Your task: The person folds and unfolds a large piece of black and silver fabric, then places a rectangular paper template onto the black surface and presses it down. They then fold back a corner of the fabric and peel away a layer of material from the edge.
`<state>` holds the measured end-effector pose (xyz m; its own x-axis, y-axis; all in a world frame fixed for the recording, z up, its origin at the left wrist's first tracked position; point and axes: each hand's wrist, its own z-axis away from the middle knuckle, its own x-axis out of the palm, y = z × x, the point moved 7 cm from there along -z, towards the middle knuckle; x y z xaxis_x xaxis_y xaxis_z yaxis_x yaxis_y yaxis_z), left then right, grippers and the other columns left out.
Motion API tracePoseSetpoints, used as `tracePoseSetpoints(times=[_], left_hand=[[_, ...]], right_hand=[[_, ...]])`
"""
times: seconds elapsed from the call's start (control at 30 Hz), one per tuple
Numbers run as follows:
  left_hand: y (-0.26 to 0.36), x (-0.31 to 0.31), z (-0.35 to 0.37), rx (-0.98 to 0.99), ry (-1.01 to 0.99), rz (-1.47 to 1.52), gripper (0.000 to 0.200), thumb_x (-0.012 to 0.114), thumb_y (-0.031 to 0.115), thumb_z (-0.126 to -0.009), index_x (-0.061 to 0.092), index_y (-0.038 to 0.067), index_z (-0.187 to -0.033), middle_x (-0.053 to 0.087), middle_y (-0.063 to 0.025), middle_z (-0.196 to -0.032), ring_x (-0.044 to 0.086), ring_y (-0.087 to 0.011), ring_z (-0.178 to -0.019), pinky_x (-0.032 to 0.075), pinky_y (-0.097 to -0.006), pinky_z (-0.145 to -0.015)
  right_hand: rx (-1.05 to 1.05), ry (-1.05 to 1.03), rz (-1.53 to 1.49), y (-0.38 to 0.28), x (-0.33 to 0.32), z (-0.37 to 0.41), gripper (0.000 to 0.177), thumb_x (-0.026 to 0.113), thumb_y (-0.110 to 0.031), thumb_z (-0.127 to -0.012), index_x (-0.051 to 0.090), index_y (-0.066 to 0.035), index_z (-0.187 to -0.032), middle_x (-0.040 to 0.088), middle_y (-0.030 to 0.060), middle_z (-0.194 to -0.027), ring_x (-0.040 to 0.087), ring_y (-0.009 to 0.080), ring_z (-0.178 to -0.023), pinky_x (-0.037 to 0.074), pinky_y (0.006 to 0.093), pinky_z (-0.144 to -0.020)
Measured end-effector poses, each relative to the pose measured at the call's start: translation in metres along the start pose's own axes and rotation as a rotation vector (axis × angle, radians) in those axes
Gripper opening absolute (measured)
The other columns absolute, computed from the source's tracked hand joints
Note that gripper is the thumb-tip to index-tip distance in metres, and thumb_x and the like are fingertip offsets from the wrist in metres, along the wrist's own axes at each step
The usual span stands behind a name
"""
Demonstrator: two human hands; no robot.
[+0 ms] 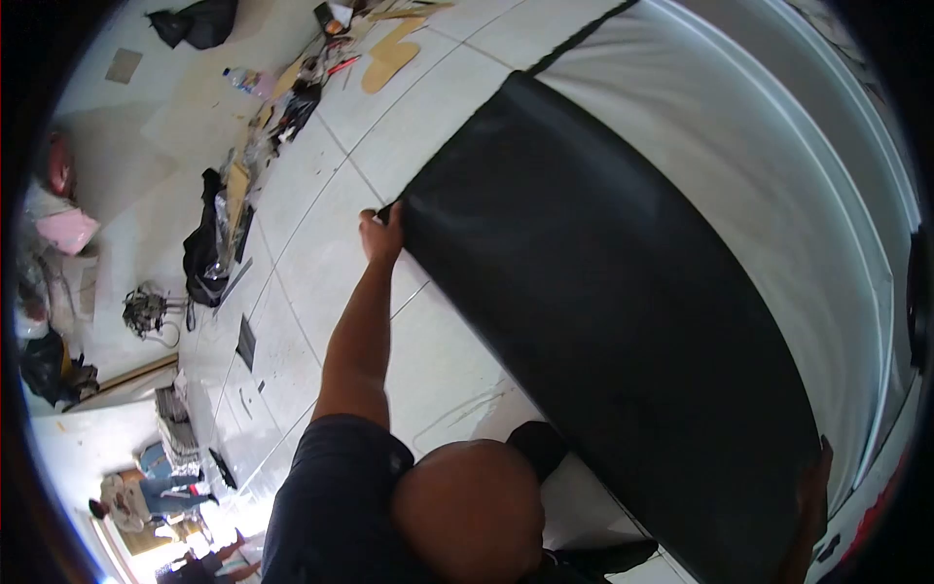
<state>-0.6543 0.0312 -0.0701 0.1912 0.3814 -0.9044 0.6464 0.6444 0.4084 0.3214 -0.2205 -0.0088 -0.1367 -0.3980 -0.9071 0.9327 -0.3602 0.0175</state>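
Left hand [381, 234] and right hand [812, 487], wide apart, clamp opposite edges of the black sheet [603, 321] between them. Judged mid-lift; next move needs even tension.

Two hands [381, 234] [812, 487], one black sheet [603, 311], one white panel [759, 146], one bottle [243, 80].

The person wears a dark navy short-sleeved shirt [331, 496] of plain cloth. Beyond the shirt's sleeve hem the left arm [355, 341] is bare all the way to the left hand [379, 237]. Far from the shirt, the right hand [810, 487] shows only partly, its wrist and sleeve hidden.
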Motion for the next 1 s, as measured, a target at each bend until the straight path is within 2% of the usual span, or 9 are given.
tracePoseSetpoints(times=[0.07,0.23,0.3,0.37,0.5,0.57,0.7,0.87,1.0], left_hand=[[-0.016,0.001,0.018,-0.040,0.067,0.104,0.076,0.064,0.057,-0.080,0.049,-0.006,-0.118,0.060,-0.0264,-0.106,0.061,-0.0354,-0.097,0.048,-0.0422,-0.084],[-0.017,0.016,0.125,-0.228,-0.598,0.531,0.063,0.058,0.047,-0.088,0.048,-0.009,-0.115,0.060,-0.0116,-0.075,0.057,-0.0164,-0.061,0.046,-0.0291,-0.055],[-0.001,0.003,0.184,-0.343,-0.677,0.680,0.051,0.059,0.040,-0.089,0.047,-0.001,-0.117,0.059,-0.0078,-0.074,0.056,-0.0162,-0.059,0.047,-0.0320,-0.056],[-0.003,0.006,0.227,-0.434,-0.907,0.717,0.033,0.057,0.034,-0.090,0.048,0.005,-0.105,0.058,-0.0065,-0.087,0.057,-0.0181,-0.077,0.052,-0.0371,-0.071],[-0.020,0.019,0.258,-0.347,-1.092,0.809,0.040,0.048,0.035,-0.095,0.052,0.004,-0.121,0.060,-0.0086,-0.112,0.058,-0.0219,-0.096,0.049,-0.0390,-0.083],[-0.037,0.034,0.242,-0.341,-0.973,0.712,0.038,0.050,0.022,-0.092,0.050,0.004,-0.125,0.059,-0.0084,-0.118,0.054,-0.0192,-0.107,0.044,-0.0363,-0.089],[-0.018,0.041,0.232,-0.564,-0.986,0.919,0.044,0.053,0.001,-0.087,0.044,-0.001,-0.131,0.054,-0.0084,-0.130,0.048,-0.0160,-0.121,0.036,-0.0326,-0.103],[-0.029,0.069,0.156,0.843,-0.530,0.080,0.041,0.046,0.037,-0.094,0.058,0.007,-0.119,0.061,-0.0041,-0.117,0.054,-0.0156,-0.104,0.039,-0.0317,-0.087],[-0.024,0.080,0.136,-0.338,-0.960,0.884,0.036,0.048,0.030,-0.092,0.059,0.004,-0.115,0.062,-0.0059,-0.114,0.057,-0.0194,-0.103,0.043,-0.0323,-0.088]], right_hand=[[0.052,-0.038,-0.029,0.031,0.016,0.052,0.044,0.044,-0.019,-0.096,0.040,-0.001,-0.135,0.048,0.0199,-0.130,0.046,0.0348,-0.123,0.036,0.0404,-0.104],[0.397,-0.336,-0.144,0.088,0.105,0.221,0.051,0.056,-0.042,-0.090,0.050,-0.002,-0.121,0.060,0.0191,-0.109,0.060,0.0352,-0.099,0.045,0.0463,-0.086],[0.422,-0.344,-0.168,0.187,0.249,0.297,0.055,0.059,-0.043,-0.087,0.047,-0.004,-0.125,0.061,0.0198,-0.096,0.062,0.0344,-0.086,0.049,0.0442,-0.074],[1.191,-0.400,-0.644,0.076,0.200,0.348,0.053,0.060,-0.046,-0.086,0.052,-0.003,-0.116,0.060,0.0173,-0.077,0.061,0.0325,-0.065,0.048,0.0430,-0.053],[0.797,0.045,-1.864,0.035,0.283,0.371,0.056,0.058,-0.029,-0.092,0.036,-0.019,-0.143,0.058,0.0105,-0.092,0.055,0.0155,-0.060,0.046,0.0261,-0.049],[1.268,0.356,-1.992,0.018,0.260,0.356,0.059,0.063,-0.040,-0.088,0.042,-0.018,-0.138,0.058,0.0066,-0.104,0.057,0.0145,-0.078,0.053,0.0289,-0.065],[1.373,0.717,-1.825,0.059,0.264,0.349,0.055,0.069,-0.038,-0.083,0.049,-0.003,-0.120,0.057,0.0105,-0.113,0.055,0.0263,-0.098,0.047,0.0446,-0.084],[1.387,0.986,-1.889,0.123,0.280,0.365,0.045,0.068,-0.024,-0.079,0.052,-0.002,-0.115,0.055,0.0134,-0.114,0.051,0.0275,-0.105,0.045,0.0458,-0.081],[1.438,1.083,-1.830,0.166,0.294,0.390,0.040,0.067,-0.024,-0.078,0.055,-0.003,-0.111,0.057,0.0113,-0.107,0.053,0.0266,-0.097,0.045,0.0456,-0.080]])
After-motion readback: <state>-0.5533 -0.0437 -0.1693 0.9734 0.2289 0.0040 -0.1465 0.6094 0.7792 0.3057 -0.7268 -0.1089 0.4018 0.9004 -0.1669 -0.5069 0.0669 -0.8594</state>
